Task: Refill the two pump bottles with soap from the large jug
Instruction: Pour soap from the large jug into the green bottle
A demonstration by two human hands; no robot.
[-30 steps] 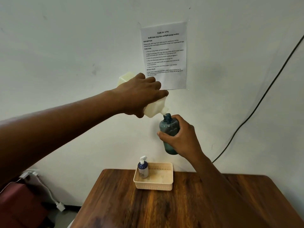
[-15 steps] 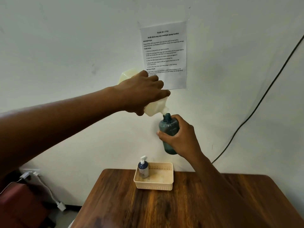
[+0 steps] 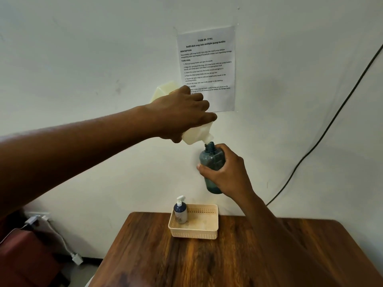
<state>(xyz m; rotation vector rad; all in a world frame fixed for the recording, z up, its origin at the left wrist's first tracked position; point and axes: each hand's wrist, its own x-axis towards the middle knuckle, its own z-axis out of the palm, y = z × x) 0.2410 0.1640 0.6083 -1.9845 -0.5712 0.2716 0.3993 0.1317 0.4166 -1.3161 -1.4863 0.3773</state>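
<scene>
Fingers (image 3: 199, 104) of left hand (image 3: 180, 114) wrapped over tilted jug (image 3: 196, 134), spout at teal bottle (image 3: 211, 156) mouth, right hand (image 3: 226, 175) gripping bottle upright, arms outstretched.

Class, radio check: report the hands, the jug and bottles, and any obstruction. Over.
Left hand tips jug; right hand holds open bottle. Spout at bottle mouth. Other bottle, pump fitted, in basket. Nothing in the way.

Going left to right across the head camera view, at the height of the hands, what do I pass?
Left hand gripping the tilted jug → open blue bottle → right hand holding it → black cable on the wall.
</scene>
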